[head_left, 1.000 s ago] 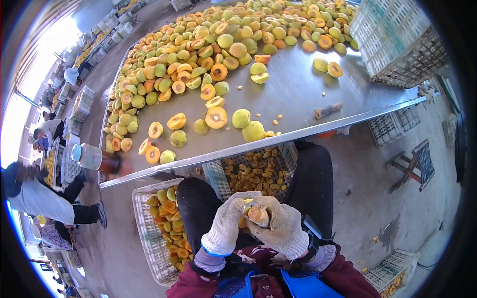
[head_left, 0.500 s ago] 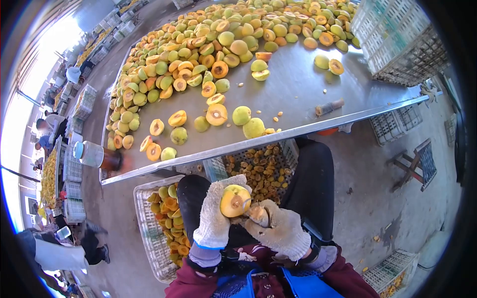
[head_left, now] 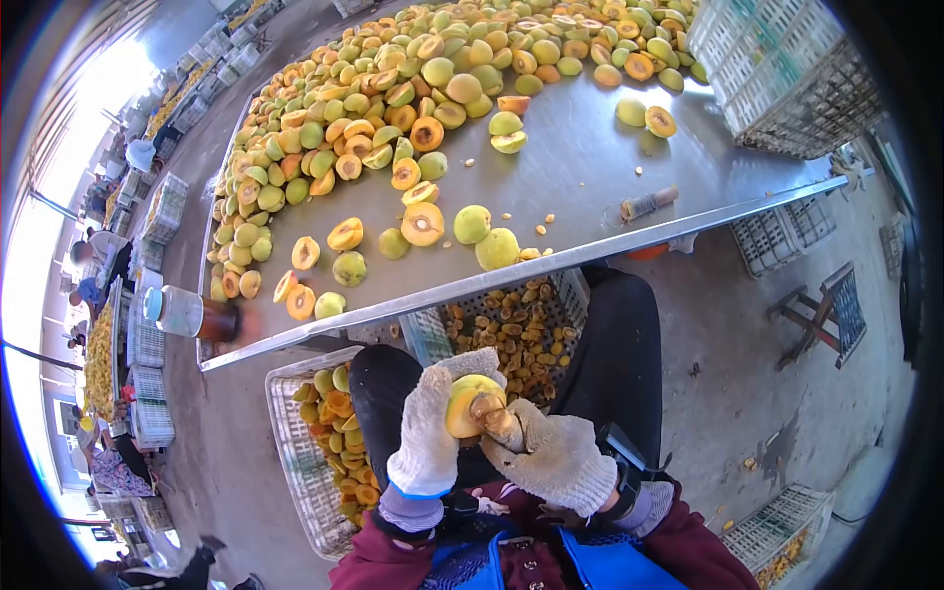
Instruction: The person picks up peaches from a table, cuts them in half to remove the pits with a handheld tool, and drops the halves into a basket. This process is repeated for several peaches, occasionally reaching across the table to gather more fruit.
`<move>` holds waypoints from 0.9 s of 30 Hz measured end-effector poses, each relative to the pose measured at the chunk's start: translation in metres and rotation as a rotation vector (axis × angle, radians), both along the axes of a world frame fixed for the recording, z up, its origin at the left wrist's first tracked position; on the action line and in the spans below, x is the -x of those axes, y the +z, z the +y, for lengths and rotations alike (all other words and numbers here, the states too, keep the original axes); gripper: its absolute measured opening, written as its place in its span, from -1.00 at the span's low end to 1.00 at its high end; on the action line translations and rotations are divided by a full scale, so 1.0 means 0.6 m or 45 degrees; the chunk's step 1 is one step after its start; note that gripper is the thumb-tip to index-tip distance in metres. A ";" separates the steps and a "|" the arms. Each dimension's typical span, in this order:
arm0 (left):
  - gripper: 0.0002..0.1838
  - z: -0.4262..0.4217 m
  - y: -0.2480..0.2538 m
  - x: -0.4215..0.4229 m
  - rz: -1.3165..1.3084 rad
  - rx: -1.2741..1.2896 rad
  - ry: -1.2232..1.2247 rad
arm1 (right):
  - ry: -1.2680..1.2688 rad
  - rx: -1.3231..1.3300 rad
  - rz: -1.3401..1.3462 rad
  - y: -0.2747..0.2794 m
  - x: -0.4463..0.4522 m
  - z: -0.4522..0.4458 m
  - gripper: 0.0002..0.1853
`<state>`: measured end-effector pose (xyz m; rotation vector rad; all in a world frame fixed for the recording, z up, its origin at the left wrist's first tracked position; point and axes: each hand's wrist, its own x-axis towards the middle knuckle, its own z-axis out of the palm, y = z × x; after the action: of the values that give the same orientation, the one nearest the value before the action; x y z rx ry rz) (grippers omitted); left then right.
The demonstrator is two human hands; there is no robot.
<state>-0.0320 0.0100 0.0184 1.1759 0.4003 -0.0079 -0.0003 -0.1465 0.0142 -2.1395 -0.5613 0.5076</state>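
Observation:
Above my lap, my left hand (head_left: 425, 433), in a white knit glove, is closed around a yellow-green fruit half (head_left: 462, 405). My right hand (head_left: 556, 457), in a dirtier glove, grips a small tool with a worn brownish handle (head_left: 503, 425). The tool's end is against the fruit's cut side; its blade is hidden. A crate of dark, small fruit pieces (head_left: 506, 334) sits between my knees. Left of my leg stands a white crate (head_left: 285, 433) of fruit halves.
A metal table (head_left: 570, 157) bears a large heap of halved fruit (head_left: 393, 88), scattered pits, a wrapped handle (head_left: 649, 204) and a jar of dark liquid (head_left: 192, 315). A white crate (head_left: 777, 79) stands at its right. A folding stool (head_left: 831, 315) is on the floor. People are at the left.
The fruit half was largely hidden in my gloves, then held up with its cut face showing; now the tool meets it. A person walking at the left has moved down towards the bottom edge.

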 end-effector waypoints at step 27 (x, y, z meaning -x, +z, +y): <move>-0.25 -0.006 0.008 -0.019 -0.124 0.147 -0.156 | 0.100 -0.079 0.642 -0.009 -0.022 -0.007 -0.57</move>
<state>-0.0206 0.0062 0.0230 1.0803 0.2387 -0.0791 0.0127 -0.1508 0.0087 -1.8378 -0.3682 1.0199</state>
